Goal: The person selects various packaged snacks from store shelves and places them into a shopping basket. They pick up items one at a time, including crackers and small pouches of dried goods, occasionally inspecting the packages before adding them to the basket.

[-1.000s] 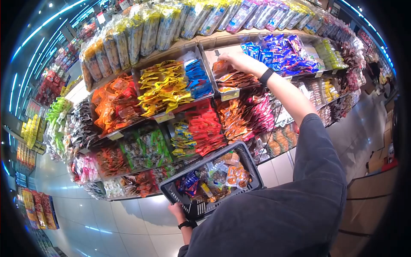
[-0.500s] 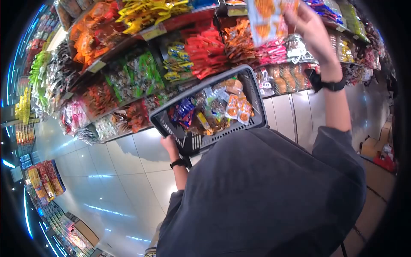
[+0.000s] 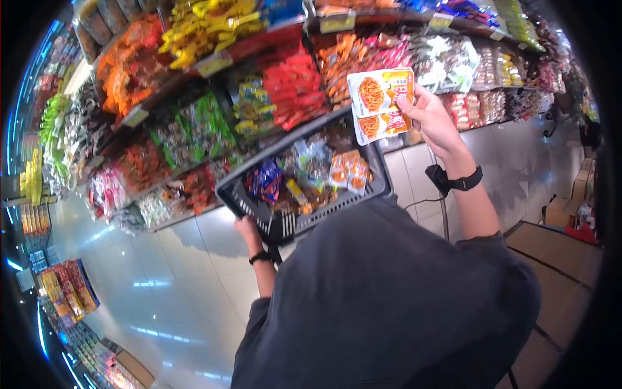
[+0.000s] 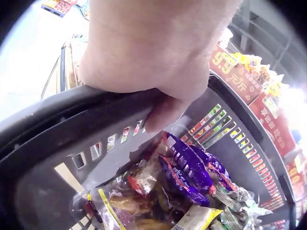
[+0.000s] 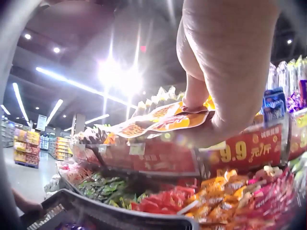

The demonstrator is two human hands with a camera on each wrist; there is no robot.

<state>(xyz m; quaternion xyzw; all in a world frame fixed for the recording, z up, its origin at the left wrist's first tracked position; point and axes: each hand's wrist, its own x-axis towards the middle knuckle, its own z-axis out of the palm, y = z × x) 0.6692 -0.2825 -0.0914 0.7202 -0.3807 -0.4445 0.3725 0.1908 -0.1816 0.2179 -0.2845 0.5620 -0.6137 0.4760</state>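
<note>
Right of centre in the head view, the right hand (image 3: 433, 122) pinches a white-and-orange snack packet (image 3: 380, 106); at centre-left, the left hand (image 3: 248, 233) grips the gray basket's (image 3: 259, 223) rim.

My basket (image 4: 43, 160) looks like dull grey plastic, my packet (image 3: 382, 107) looks smooth and shiny, the floor (image 3: 168, 272) is smooth and shiny too, and my shirt (image 3: 389, 292) is dull cloth.

Right hand (image 3: 440, 128) raised, fingers (image 3: 424, 98) pinching, left hand (image 3: 247, 233) lower, gripping
</note>
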